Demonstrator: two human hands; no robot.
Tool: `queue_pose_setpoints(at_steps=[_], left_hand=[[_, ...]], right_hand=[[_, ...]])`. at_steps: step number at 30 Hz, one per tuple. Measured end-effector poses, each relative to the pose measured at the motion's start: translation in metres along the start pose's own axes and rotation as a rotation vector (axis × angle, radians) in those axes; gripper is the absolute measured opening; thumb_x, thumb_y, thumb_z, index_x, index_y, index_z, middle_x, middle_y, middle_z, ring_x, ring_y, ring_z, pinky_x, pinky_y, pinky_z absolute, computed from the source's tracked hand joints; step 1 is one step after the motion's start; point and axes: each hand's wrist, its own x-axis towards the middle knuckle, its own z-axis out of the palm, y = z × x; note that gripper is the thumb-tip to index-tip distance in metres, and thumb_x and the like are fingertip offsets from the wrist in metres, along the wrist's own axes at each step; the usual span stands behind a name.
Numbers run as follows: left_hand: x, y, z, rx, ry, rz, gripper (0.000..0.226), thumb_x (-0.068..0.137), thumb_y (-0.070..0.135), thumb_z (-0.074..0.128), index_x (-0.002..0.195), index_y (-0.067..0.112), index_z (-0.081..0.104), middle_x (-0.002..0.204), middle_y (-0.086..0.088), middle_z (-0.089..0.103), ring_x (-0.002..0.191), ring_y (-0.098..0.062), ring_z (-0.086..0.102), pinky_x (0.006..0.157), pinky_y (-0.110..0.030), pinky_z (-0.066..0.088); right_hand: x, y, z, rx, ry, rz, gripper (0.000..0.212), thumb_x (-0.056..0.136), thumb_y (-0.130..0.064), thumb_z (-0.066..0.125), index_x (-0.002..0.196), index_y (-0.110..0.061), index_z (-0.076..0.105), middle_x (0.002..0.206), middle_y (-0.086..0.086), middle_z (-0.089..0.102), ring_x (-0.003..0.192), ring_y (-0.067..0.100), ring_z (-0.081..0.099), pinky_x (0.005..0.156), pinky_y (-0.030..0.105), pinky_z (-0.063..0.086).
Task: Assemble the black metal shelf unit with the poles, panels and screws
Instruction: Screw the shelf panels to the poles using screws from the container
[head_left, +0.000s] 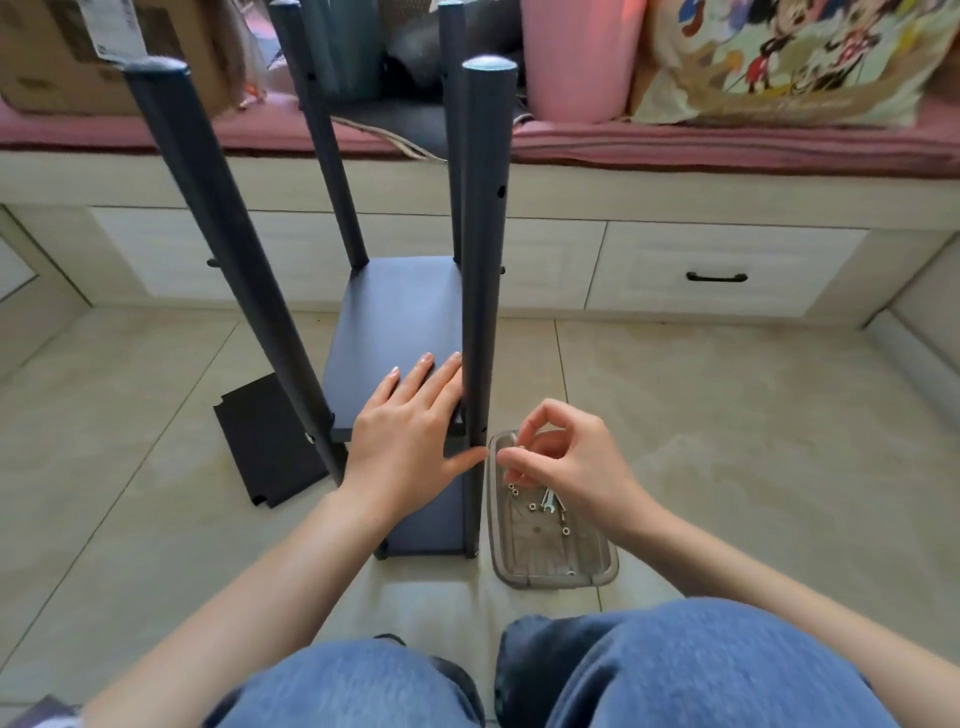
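Hands first, head view: left hand (408, 434) lies flat w/ straight fingers on the near end of the shelf panel (397, 317), thumb reaching to the front-right pole (483, 291); it grips nothing. Right hand (563, 457) hovers over the clear plastic tray (602, 566), fingers curled, thumb & forefinger pinching something small, prob. a screw, too tiny to be sure.

Shelf unit stands on the tiled floor (753, 415) right in front of the knees in blue jeans (675, 670). Four black poles rise from it: front-right one upright & just beside the left hand, front-left pole (228, 249) leaning left in this wide-angle shot, two rear poles (324, 140) further back near the bench. Panel sits between the poles part way up; a lower panel (431, 519) shows beneath it near the floor.

Tray sits on the floor touching or just beside the front-right pole's foot; inside are loose nuts (532, 506) & a small wrench (545, 501).

Spare black panel (265, 441) lies flat on the floor to the left, partly behind the front-left pole.

Behind: drawer w/ black handle (717, 277), pink cushion (727, 140), cardboard box (67, 57), pink container (579, 57), cartoon-print bag (789, 57)
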Motion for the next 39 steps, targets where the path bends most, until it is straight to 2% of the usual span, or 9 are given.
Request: queue_pose_setpoints(at_steps=[7,12,15,24,28,30,33,36,39], left_hand=[[0.000,-0.005,0.005,-0.011,-0.020,-0.003,0.093,0.077,0.069,0.069,0.152,0.022,0.041,0.156,0.003,0.043,0.146,-0.024,0.039,0.117,-0.047,0.034],[0.000,-0.006,0.007,-0.030,-0.004,-0.008,0.094,0.076,0.068,0.070,0.152,0.021,0.043,0.157,0.003,0.043,0.146,-0.024,0.039,0.117,-0.047,0.035],[0.000,-0.005,0.006,-0.038,-0.006,-0.010,0.093,0.075,0.066,0.072,0.151,0.021,0.044,0.156,0.002,0.044,0.145,-0.025,0.040,0.117,-0.048,0.036],[-0.002,-0.005,0.008,-0.022,0.048,-0.016,0.091,0.074,0.067,0.072,0.148,0.020,0.048,0.154,0.002,0.047,0.143,-0.024,0.043,0.115,-0.047,0.036],[-0.005,-0.005,0.002,-0.115,0.027,-0.036,0.083,0.078,0.063,0.071,0.146,0.021,0.051,0.153,0.004,0.048,0.145,-0.022,0.040,0.118,-0.044,0.031],[-0.008,-0.004,-0.005,-0.211,0.064,-0.067,0.068,0.079,0.054,0.071,0.138,0.022,0.060,0.147,0.003,0.056,0.141,-0.021,0.045,0.117,-0.043,0.034],[-0.019,0.003,-0.014,-0.312,0.220,-0.147,0.043,0.079,0.039,0.060,0.115,0.021,0.075,0.123,0.006,0.072,0.127,-0.018,0.060,0.108,-0.038,0.044],[-0.035,0.011,-0.021,-0.427,0.451,-0.213,0.025,0.081,0.030,0.056,0.087,0.019,0.078,0.091,0.007,0.077,0.103,-0.013,0.072,0.084,-0.028,0.057],[-0.046,0.017,-0.022,-0.507,0.550,-0.299,0.022,0.083,0.027,0.060,0.067,0.016,0.071,0.079,0.004,0.076,0.086,-0.009,0.073,0.068,-0.028,0.056]], right_hand=[[-0.005,0.000,0.006,0.046,-0.042,-0.037,0.011,0.090,-0.004,0.067,0.088,0.000,0.056,0.081,0.013,0.075,0.077,0.034,0.072,0.078,0.049,0.059],[-0.004,0.006,0.009,0.011,-0.068,-0.057,0.012,0.094,0.001,0.060,0.086,-0.001,0.051,0.083,0.012,0.076,0.074,0.027,0.072,0.072,0.036,0.058],[-0.002,0.011,0.009,0.028,-0.063,-0.053,0.011,0.094,0.005,0.057,0.086,0.002,0.050,0.085,0.014,0.075,0.079,0.028,0.073,0.073,0.033,0.057],[0.004,0.012,0.011,0.037,-0.049,-0.069,0.007,0.094,0.008,0.055,0.089,0.004,0.052,0.086,0.014,0.075,0.086,0.031,0.073,0.085,0.050,0.058],[0.008,0.012,0.016,0.033,-0.051,-0.066,0.005,0.094,0.005,0.057,0.090,0.004,0.053,0.087,0.013,0.076,0.087,0.029,0.073,0.085,0.050,0.058],[0.011,0.011,0.016,0.026,-0.051,-0.067,0.004,0.094,0.004,0.057,0.091,0.004,0.054,0.087,0.012,0.076,0.086,0.029,0.073,0.085,0.048,0.058],[0.014,0.012,0.019,0.024,-0.053,-0.068,0.004,0.094,0.006,0.057,0.092,0.005,0.053,0.087,0.010,0.076,0.084,0.030,0.073,0.084,0.045,0.059],[0.014,0.014,0.021,0.023,-0.046,-0.064,0.005,0.093,0.006,0.057,0.092,0.006,0.053,0.087,0.009,0.077,0.083,0.028,0.073,0.083,0.043,0.059],[0.014,0.015,0.021,0.021,-0.047,-0.056,0.007,0.094,0.005,0.057,0.093,0.006,0.051,0.089,0.010,0.077,0.086,0.028,0.073,0.085,0.044,0.059]])
